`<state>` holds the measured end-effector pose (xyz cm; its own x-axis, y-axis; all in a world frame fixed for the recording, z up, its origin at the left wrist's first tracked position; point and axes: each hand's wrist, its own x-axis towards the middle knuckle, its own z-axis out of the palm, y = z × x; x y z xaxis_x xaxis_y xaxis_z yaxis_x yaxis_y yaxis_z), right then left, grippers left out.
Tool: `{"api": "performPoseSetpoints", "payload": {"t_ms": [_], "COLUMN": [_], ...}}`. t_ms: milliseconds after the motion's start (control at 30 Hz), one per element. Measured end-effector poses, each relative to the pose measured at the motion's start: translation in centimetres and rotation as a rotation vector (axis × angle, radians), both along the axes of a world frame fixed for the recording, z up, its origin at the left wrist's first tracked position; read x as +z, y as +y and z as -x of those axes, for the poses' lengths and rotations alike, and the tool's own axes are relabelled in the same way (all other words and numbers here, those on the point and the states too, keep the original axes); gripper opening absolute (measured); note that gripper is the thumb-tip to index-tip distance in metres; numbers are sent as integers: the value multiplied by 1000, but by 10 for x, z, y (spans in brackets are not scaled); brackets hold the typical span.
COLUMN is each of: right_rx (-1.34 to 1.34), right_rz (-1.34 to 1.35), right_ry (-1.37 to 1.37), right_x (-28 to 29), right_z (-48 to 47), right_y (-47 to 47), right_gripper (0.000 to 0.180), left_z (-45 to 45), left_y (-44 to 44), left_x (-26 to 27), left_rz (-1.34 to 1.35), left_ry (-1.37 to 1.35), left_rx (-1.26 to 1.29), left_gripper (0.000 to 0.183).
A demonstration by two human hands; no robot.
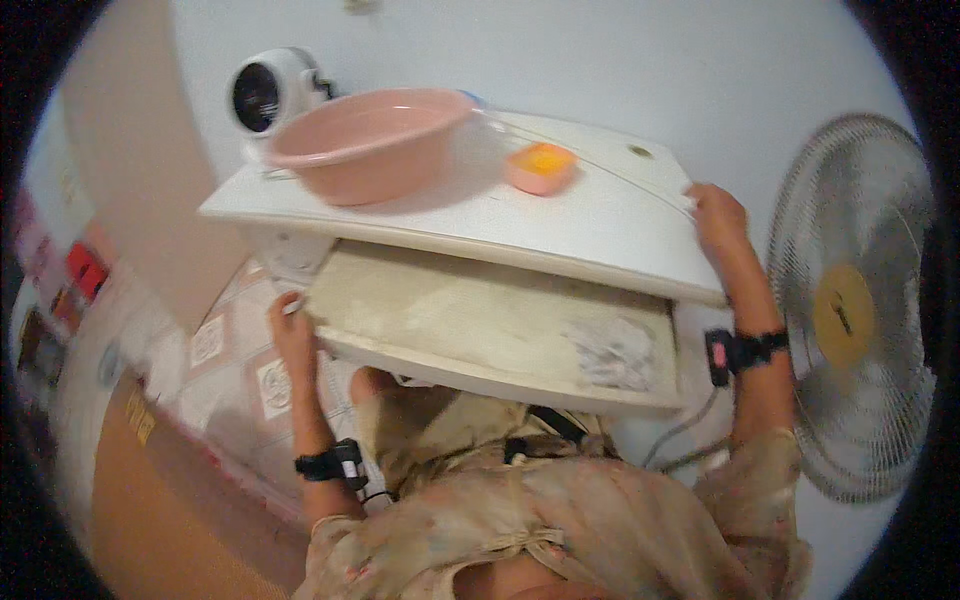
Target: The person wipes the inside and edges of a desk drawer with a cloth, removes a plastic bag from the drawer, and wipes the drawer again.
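Note:
My left hand [294,330] is curled beside the front left corner of a pulled-out drawer [435,300], with a small white object [293,306] at its fingertips. Blur hides what that object is. At the right end of the white tabletop [480,225], my right hand [721,216] pinches a small white piece [688,202]. A thin white cord [600,166] runs across the tabletop to these fingers. Inside the drawer, a crumpled whitish bundle [611,352] lies at the right; the drawer's bottom looks stained.
On the tabletop stand a large pink plastic basin [375,161] and a small pink-orange container [541,169]. A white device with a round black front [259,97] is behind the basin. A caged fan [844,307] stands close to my right arm. Patterned floor tiles [274,382] show at left.

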<state>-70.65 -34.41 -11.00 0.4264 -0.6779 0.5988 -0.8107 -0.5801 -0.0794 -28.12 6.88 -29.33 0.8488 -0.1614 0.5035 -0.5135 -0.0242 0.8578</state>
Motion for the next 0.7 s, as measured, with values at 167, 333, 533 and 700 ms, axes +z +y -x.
{"api": "performPoseSetpoints", "payload": {"t_ms": [167, 333, 533, 700], "right_rx": [87, 156, 270, 367], "right_rz": [1, 105, 195, 248], "right_ry": [-100, -196, -256, -271], "right_x": [-6, -5, 14, 39], "right_z": [-1, 21, 18, 5], "right_y": [24, 59, 91, 122], "right_gripper": [25, 20, 17, 17], "left_z": [-33, -28, -27, -38], "left_y": [16, 7, 10, 14], "left_x": [-18, -14, -13, -18], "left_rz": [2, 36, -4, 13], "left_ry": [-17, -126, -148, -145], "left_rx": [-98, -140, -78, -131], "left_gripper": [37, 35, 35, 35]}}
